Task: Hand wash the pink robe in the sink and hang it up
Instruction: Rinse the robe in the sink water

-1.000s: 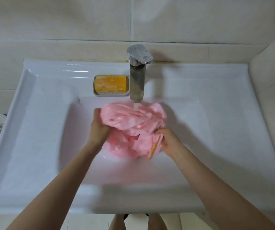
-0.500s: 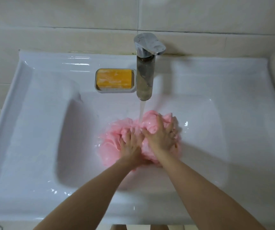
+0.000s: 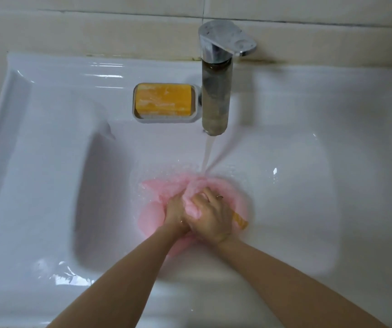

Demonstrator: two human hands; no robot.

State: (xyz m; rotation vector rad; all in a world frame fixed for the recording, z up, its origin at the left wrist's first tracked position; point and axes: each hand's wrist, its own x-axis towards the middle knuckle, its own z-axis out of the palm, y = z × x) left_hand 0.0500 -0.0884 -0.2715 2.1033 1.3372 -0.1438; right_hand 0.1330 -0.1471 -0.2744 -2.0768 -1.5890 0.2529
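Head cam, looking straight down. The fingers [image 3: 208, 194] of the right hand [image 3: 211, 217] are curled tight round a fold of the wet robe [image 3: 151, 213], with a ring [image 3: 220, 197] showing on one of them. The left hand [image 3: 175, 209] is jammed right up against it, fingers dug into the same wad, though the tips are buried in the cloth so I can't see exactly how they lie. Both hands are clenched on the fabric, nothing loose. The robe is bunched into a soggy pink lump at the bottom of the sink [image 3: 48, 162], and a yellow strip [image 3: 240, 220] pokes out by the right wrist (trim or a label, can't tell). Water [image 3: 208, 155] runs from the tap [image 3: 215, 98] and hits the far edge of the bundle just past the knuckles. A bar of orange soap [image 3: 164, 99] sits in its dish [image 3: 166, 120] on the back ledge, just beside the tap. My read is we're in the middle of the wash, at the kneading and scrubbing-under-the-stream bit, nowhere near hanging. The next move probably calls for turning the wad over so a fresh part gets the water. After that it's squeezing hard with both hands and lifting it without flinging drips over the rim.
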